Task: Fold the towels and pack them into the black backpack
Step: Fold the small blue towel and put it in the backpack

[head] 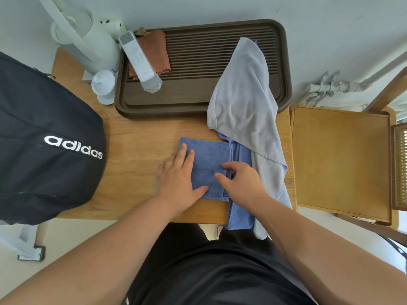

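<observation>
Table (pixel 136 150), pale wood, against white wall (pixel 330 29); towel (pixel 207 159) runs lengthwise away under flat left hand (pixel 176 179), right hand (pixel 244 183) pinching its fold.

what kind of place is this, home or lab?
Most likely a home room, not a lab: a small wooden table carries a slatted tea tray and a white kettle, with a wooden chair beside it.

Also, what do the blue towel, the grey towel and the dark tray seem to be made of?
Blue towel: matte cloth with fuzzy nap, probably microfibre or terry. Grey towel: plush cloth, draping in soft folds, stitched hem. Tray: dark brown, matte, ribbed; wood or moulded plastic, cannot tell.
</observation>
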Available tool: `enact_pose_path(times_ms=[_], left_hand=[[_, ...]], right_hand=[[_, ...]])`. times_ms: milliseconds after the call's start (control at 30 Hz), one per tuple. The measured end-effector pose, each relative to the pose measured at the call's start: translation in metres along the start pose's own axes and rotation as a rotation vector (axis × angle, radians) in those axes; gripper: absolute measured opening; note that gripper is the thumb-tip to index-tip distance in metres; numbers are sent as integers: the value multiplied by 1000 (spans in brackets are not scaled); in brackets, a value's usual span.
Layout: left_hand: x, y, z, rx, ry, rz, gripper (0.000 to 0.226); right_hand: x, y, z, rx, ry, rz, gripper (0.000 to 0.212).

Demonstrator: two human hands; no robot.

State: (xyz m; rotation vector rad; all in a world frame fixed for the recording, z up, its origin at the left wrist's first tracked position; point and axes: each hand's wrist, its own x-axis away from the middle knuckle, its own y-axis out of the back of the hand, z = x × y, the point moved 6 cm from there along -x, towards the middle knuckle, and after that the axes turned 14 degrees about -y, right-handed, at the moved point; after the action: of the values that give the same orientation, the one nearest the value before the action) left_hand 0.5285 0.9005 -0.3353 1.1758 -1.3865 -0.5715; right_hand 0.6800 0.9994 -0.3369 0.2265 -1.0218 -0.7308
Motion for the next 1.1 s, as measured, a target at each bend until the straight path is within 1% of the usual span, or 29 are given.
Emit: enact_pose_path(times_ms=[67, 100, 133, 200, 267, 333, 400, 467, 533, 567, 633, 667, 733, 800, 833, 867, 933, 967, 1000, 1033, 1100], left_hand=[[0, -9, -1, 5, 9, 66, 112], [0, -14, -1, 13, 17, 97, 113], [0, -18, -1, 15, 22, 121, 114], [-1, -23, -1, -5, 13, 133, 113], [0, -25, 1, -39, -8, 125, 112], [1, -24, 3, -55, -29, 110, 110], [6, -21, 6, -30, -41, 71, 105], [14, -15, 15, 25, -9, -30, 101], [22, -7, 30, 115, 87, -156, 95], [25, -3, 39, 152, 140, -198, 92], [27, 3, 56, 183, 213, -215, 91], [26, 5, 62, 182, 226, -200, 93], [23, 11, 71, 163, 212, -165, 98], [16, 19, 73, 148, 160, -136, 102], [12, 22, 73, 158, 128, -118, 104], [6, 25, 73, 176, 94, -92, 106], [-4, 25, 69, 193, 14, -18, 108], [-8, 25, 66, 177, -22, 16, 107], [-11, 24, 63, 150, -45, 45, 104], [-13, 23, 60, 122, -52, 65, 99], [-17, 21, 56, 91, -17, 61, 84]], right_hand=[[-4, -2, 2, 134, 13, -21, 46], [-3, 0, 6, 241, 51, -69, 43], [-1, 3, 13, 339, 121, -140, 39], [4, 8, 37, 456, 339, -268, 32], [1, 0, 59, 636, 535, -273, 34], [-12, -14, 71, 886, 634, -196, 40], [-23, -21, 74, 1036, 612, -96, 45], [-29, -20, 74, 1075, 540, -56, 46], [-25, -21, 74, 1025, 442, -15, 42], [-21, -23, 72, 981, 370, 35, 39], [-11, -29, 66, 948, 263, 146, 35], [-7, -30, 64, 967, 251, 155, 35], [-6, -27, 65, 963, 261, 70, 32], [-11, -19, 71, 884, 292, -50, 25], [-13, -17, 74, 838, 322, -86, 26], [-15, -18, 78, 807, 360, -104, 37], [-21, -23, 84, 851, 429, -91, 80], [-26, -24, 85, 900, 432, -75, 97], [-32, -26, 87, 943, 426, -59, 106], [-37, -28, 88, 981, 419, -46, 108], [-42, -31, 87, 1022, 416, -34, 101]])
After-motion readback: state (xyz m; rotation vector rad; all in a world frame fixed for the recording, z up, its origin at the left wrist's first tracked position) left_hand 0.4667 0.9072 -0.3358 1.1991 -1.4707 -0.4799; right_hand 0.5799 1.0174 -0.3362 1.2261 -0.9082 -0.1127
